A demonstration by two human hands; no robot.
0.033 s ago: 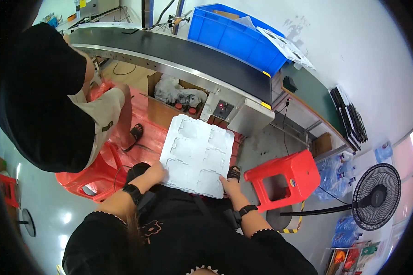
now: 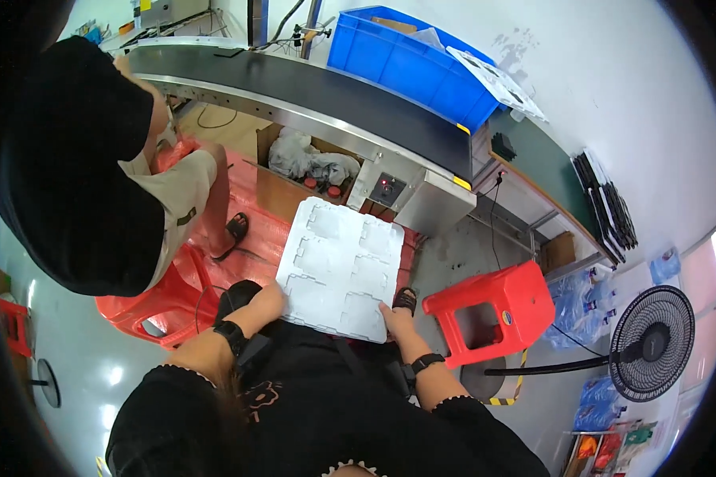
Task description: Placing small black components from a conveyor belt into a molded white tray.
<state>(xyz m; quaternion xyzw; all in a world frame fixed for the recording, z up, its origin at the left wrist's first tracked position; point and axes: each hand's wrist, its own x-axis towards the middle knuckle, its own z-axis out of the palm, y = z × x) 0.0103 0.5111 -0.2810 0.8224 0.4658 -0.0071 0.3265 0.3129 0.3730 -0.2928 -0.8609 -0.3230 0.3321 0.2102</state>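
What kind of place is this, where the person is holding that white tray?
Probably a small factory or packing workshop. A long conveyor belt runs past, a blue plastic crate sits beside it, and both hands, left hand and right hand, grip a white moulded tray.

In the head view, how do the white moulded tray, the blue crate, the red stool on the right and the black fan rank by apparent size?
Largest to smallest as they look:
1. blue crate and white moulded tray, too alike to rank; the tray is nearer the camera
2. red stool
3. black fan
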